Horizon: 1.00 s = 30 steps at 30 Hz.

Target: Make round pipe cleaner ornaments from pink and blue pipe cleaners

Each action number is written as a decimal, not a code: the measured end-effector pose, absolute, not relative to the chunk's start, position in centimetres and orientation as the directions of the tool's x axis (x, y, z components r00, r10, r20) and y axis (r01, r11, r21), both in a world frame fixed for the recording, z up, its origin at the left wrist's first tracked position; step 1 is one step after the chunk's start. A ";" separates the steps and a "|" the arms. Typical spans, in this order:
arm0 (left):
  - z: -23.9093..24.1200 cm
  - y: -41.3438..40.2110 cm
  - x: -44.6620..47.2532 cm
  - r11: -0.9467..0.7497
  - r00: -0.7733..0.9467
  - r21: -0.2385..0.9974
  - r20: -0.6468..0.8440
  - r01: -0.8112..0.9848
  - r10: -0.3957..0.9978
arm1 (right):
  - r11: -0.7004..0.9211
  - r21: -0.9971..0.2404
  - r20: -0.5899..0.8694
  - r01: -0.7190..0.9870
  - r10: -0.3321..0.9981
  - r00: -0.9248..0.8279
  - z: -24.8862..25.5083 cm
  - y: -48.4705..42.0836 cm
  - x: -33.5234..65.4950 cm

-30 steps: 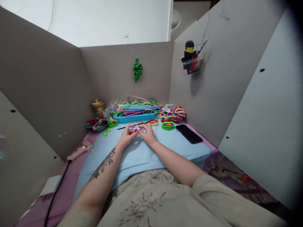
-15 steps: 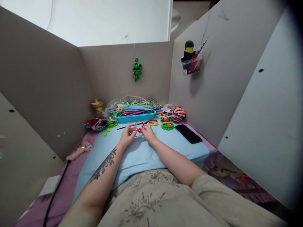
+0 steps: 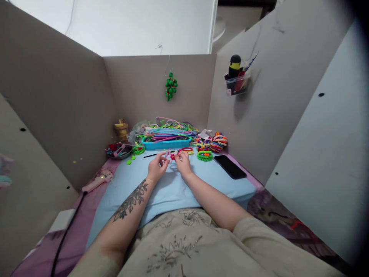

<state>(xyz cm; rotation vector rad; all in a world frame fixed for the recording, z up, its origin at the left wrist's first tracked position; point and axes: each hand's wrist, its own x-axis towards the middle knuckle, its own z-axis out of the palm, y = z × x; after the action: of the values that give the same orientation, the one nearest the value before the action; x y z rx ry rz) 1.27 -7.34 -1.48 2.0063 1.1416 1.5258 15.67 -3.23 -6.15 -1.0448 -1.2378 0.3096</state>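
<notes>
Between my two hands is a small pink-red flower shape, which looks bent from fuzzy pipe cleaner, with pink strands beside it. My right hand pinches its right side between thumb and fingertips. At its left side my left hand has thumb and fingers curled in around a pink strand; the exact contact is too small to see clearly. Both hands are just above the light blue cloth. Right behind them lie a thin black stick and red and yellow pipe cleaner loops.
A blue tray heaped with pipe cleaners stands at the back. Green fuzzy coils and a phone lie to the right. Leftward are a metal bowl, green bits and a corded pink glue gun. Grey panels enclose the table.
The camera view has turned slightly left. My hands stay close together at the flower shape, with the left fingers a little more spread from it than before.
</notes>
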 end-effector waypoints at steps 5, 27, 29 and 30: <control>-1.9 -6.9 1.8 -0.578 0.127 0.753 0.570 0.314 0.812 | 0.503 -0.832 0.553 0.233 0.788 0.272 -6.0 -3.5 15.3; -2.5 -5.4 1.5 -0.528 0.172 0.830 0.502 0.182 0.848 | 0.477 -0.869 0.492 0.128 0.859 0.140 -5.8 -3.5 15.6; -2.8 -4.9 1.3 -0.493 0.113 0.854 0.480 0.165 0.870 | 0.502 -0.837 0.543 0.218 0.811 0.219 -5.4 -4.0 15.8; -2.9 -4.7 1.2 -0.469 0.078 0.870 0.462 0.151 0.883 | 0.511 -0.814 0.575 0.276 0.775 0.260 -5.2 -4.3 15.9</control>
<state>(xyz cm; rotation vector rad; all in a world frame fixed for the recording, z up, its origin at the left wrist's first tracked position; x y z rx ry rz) 1.20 -4.73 -2.86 1.7120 1.0316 1.4447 15.88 -4.29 -5.20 -1.0346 -1.3111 0.4365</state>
